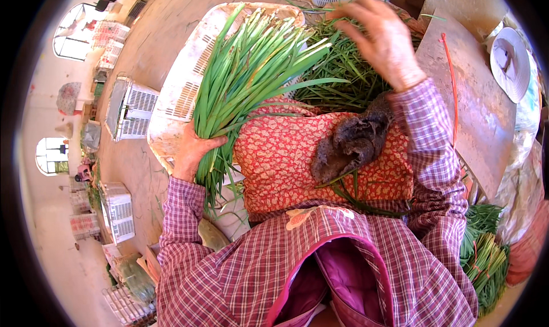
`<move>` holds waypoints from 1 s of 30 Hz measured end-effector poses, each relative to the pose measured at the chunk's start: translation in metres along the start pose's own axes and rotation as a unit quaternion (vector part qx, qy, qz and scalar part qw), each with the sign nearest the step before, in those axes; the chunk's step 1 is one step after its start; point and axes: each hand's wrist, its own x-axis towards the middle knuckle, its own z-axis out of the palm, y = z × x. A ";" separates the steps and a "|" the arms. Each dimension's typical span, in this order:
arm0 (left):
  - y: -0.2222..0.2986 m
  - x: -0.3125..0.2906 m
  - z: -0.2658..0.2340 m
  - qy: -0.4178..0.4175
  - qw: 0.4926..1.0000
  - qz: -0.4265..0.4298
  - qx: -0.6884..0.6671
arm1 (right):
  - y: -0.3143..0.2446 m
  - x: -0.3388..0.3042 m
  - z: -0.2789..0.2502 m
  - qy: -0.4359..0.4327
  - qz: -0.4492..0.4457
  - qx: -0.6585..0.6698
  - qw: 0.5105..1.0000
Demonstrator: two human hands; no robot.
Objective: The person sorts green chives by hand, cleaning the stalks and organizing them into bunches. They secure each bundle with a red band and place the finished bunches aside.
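A thick bunch of long green leaves (246, 81) fans up and away from the lap, its cut ends gripped low down by the left hand (191, 152), fingers wrapped round the stalks. Behind the bunch lies a white slatted crate (183, 92), partly hidden by the leaves. The right hand (380, 38) hovers over a loose heap of greens (343, 78), fingers spread and grasping nothing. A red flowered apron (286, 161) covers the lap, with a dark rag (351, 141) lying on it. To the right sits a brown board (480, 109) carrying an orange strap (453, 81), and tied green bundles (486, 258) lie below it.
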 end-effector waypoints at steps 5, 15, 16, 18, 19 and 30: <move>0.000 0.002 0.000 0.006 0.999 0.009 0.038 | -0.034 0.012 0.028 -0.030 -0.075 0.063 0.995; -0.002 0.003 0.001 0.002 0.997 0.014 0.081 | -0.037 0.005 0.037 -0.041 -0.097 0.032 0.994; -0.002 0.003 0.001 0.001 0.997 0.014 0.082 | -0.037 0.002 0.040 -0.041 -0.097 0.032 0.994; -0.003 0.002 0.000 -0.004 0.995 0.025 0.097 | -0.033 0.000 0.045 -0.018 -0.110 0.023 0.994; -0.002 0.002 0.001 -0.005 0.995 0.025 0.097 | -0.028 0.000 0.047 -0.018 -0.110 0.023 0.994; -0.003 0.003 0.002 -0.001 0.998 0.015 0.062 | 0.053 -0.026 0.005 -0.025 0.072 -0.178 0.981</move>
